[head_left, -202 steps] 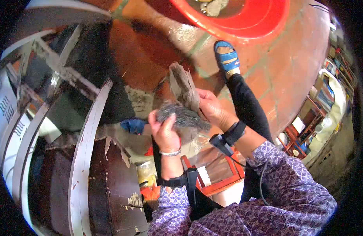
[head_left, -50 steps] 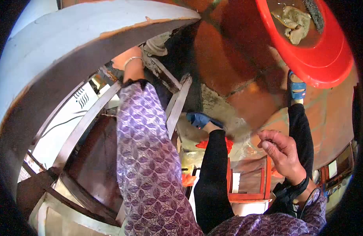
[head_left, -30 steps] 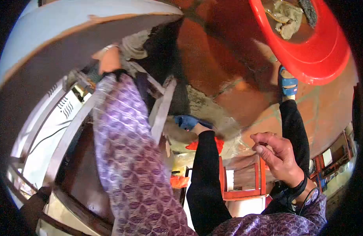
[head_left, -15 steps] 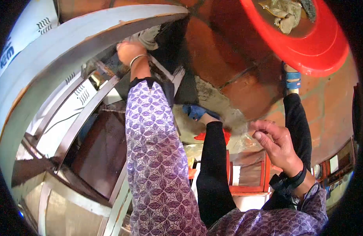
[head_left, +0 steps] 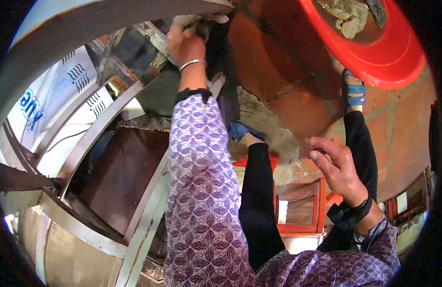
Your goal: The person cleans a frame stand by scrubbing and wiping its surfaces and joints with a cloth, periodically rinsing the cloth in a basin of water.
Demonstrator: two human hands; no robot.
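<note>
My left hand [head_left: 188,49], with a thin bangle at the wrist, reaches up under the curved board [head_left: 115,31] of a slatted wooden frame. Its fingers are closed on a pale grey cloth [head_left: 183,20], which is partly hidden by the hand and the board. A slanting bar [head_left: 154,40] of the frame lies just left of that hand. My right hand [head_left: 338,165], wearing a dark wrist strap, hangs over the wet floor near my knee. Its fingers are loosely bent, the thumb stands apart, and nothing shows between them.
A red basin [head_left: 398,64] at the upper right holds water and a wet cloth [head_left: 352,19]. My blue sandals [head_left: 356,91] stand on the tiles [head_left: 288,110]. White printed panels [head_left: 53,95] sit behind the slats. A red-framed cabinet [head_left: 300,215] is behind my legs.
My left hand has moved right and a little up along the curved board with the cloth. The frame appears shifted upward in view. My right hand is nearly still.
</note>
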